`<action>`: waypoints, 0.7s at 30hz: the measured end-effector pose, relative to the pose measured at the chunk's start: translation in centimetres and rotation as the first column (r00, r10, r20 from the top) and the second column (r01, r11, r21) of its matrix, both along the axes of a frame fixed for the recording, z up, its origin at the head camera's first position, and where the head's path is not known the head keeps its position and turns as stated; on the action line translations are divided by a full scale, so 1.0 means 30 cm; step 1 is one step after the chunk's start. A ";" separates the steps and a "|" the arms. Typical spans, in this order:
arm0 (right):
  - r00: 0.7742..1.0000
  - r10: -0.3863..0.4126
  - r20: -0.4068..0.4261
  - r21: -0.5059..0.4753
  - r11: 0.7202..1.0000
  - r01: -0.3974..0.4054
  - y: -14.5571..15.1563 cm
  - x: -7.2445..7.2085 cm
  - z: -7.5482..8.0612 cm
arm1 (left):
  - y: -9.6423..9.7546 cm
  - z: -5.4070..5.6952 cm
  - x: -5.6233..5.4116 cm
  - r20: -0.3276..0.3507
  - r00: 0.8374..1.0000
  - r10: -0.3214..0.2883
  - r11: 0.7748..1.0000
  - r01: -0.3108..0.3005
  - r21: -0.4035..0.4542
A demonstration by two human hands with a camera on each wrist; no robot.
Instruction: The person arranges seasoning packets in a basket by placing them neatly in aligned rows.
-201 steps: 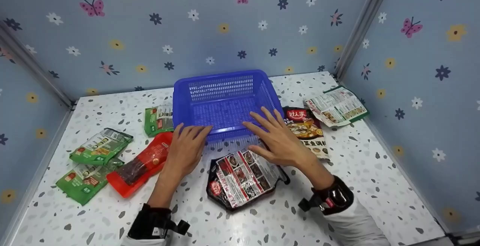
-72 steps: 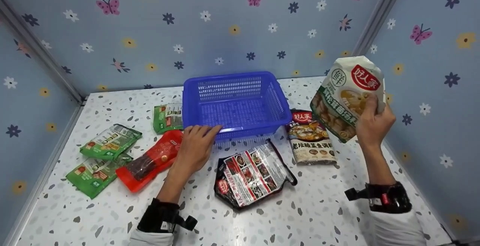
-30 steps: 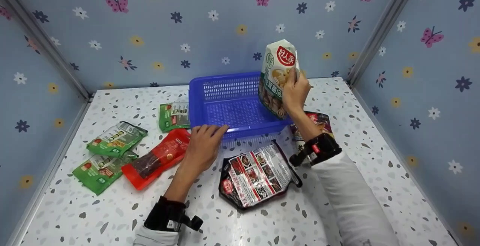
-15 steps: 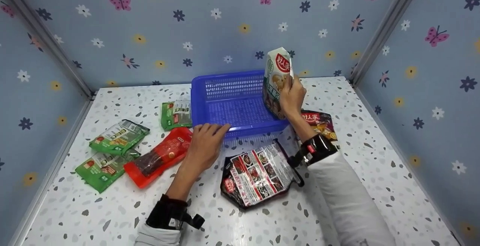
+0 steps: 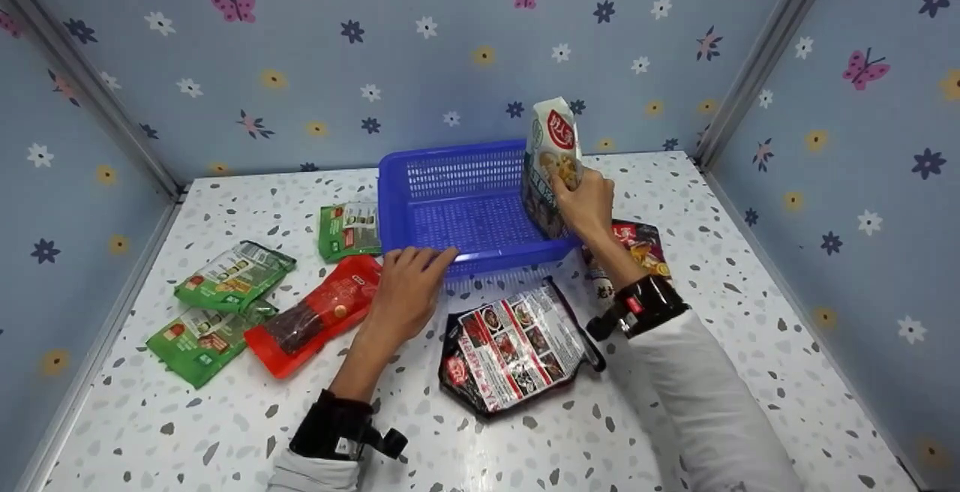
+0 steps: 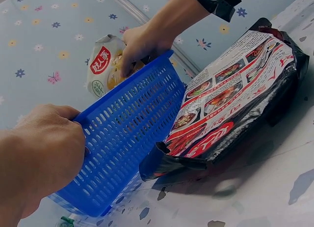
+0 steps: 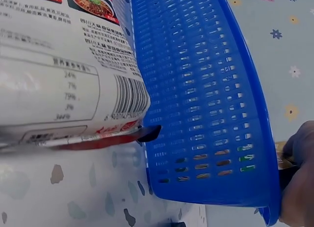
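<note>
In the head view my right hand [image 5: 589, 203] holds a white-and-green seasoning packet [image 5: 541, 188] by its side, thumb on the front. The packet stands upright inside the right end of the blue plastic basket [image 5: 397, 214], its white top above the rim. My left hand [image 5: 407, 293] grips the basket's front rim near the left corner, fingers over the edge; the left wrist view shows this hand [image 6: 44, 153] on the rim too. Just in front of the basket lies a black-edged packet [image 5: 517, 353], its printed back up. A dark-topped seasoning packet [image 5: 637, 244] lies partly hidden under my right forearm.
A red packet [image 5: 319, 312] lies left of my left hand. Two green packets [image 5: 236, 274] overlap farther left, and another green packet [image 5: 349, 231] lies against the basket's left side. Flowered walls [image 5: 420, 72] enclose the speckled table [image 5: 750, 372] at the back and sides.
My right hand left the basket rim, picked up the white-and-green packet from the back right, carried it left and lowered it into the basket's right end. My left hand stayed on the rim.
</note>
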State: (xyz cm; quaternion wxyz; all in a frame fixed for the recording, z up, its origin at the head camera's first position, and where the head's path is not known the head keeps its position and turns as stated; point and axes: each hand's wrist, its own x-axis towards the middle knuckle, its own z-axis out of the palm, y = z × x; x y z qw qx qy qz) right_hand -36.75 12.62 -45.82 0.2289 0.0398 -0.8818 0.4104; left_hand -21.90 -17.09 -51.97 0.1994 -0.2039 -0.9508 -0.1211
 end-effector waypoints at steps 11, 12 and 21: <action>0.996 -0.012 -0.093 0.151 0.988 0.026 0.007 0.028 -0.001 | 0.003 0.000 0.005 0.002 1.000 -0.007 1.000 0.007 0.017; 0.995 -0.014 -0.102 0.159 0.987 0.030 0.007 0.029 -0.003 | 0.003 0.000 0.005 0.005 1.000 -0.006 1.000 0.006 0.014; 0.993 -0.015 -0.120 0.189 0.981 0.038 0.007 0.019 -0.007 | -0.001 0.004 0.002 0.012 1.000 -0.005 1.000 0.005 0.008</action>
